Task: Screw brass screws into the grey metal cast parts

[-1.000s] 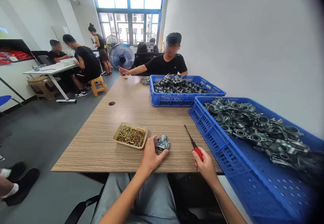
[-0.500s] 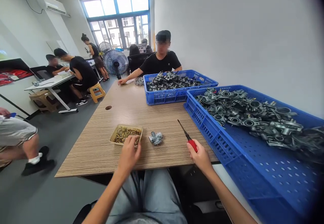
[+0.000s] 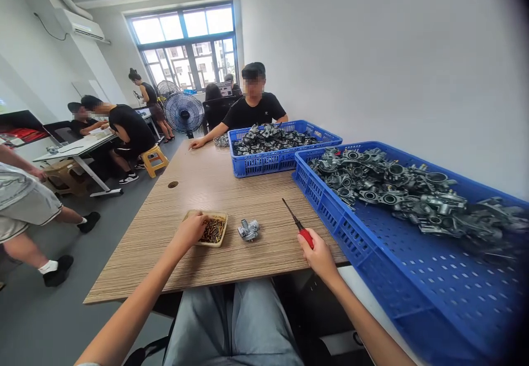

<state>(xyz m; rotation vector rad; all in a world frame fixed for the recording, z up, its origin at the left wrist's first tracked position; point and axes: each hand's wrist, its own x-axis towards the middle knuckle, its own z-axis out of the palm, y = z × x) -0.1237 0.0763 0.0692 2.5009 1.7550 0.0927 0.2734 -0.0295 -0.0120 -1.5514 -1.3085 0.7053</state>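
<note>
My left hand (image 3: pixel 192 229) is over the left side of a small tan tray (image 3: pixel 223 236) of brass-coloured screws (image 3: pixel 214 230). Its fingers are bent and drawn together at the screws; whatever may be between them is hidden. In my right hand (image 3: pixel 319 254) is a screwdriver (image 3: pixel 306 238) with a red handle, its dark shaft pointing forward and left above the table. A single silver metal carburetor (image 3: pixel 248 230) lies on the wood-grain table (image 3: pixel 206 189), between the tray and the screwdriver.
A blue crate (image 3: pixel 372 245) holding many carburetors (image 3: pixel 388 184) stands to my right. Beyond it is a second filled blue crate (image 3: pixel 268 165). A person in black (image 3: pixel 254 109) sits across the table. At left, someone in light shorts (image 3: pixel 28 206) is walking.
My left hand has shifted left across the screw tray. My right hand still holds the screwdriver. The view has moved slightly, and the person at left has stepped further into view.
</note>
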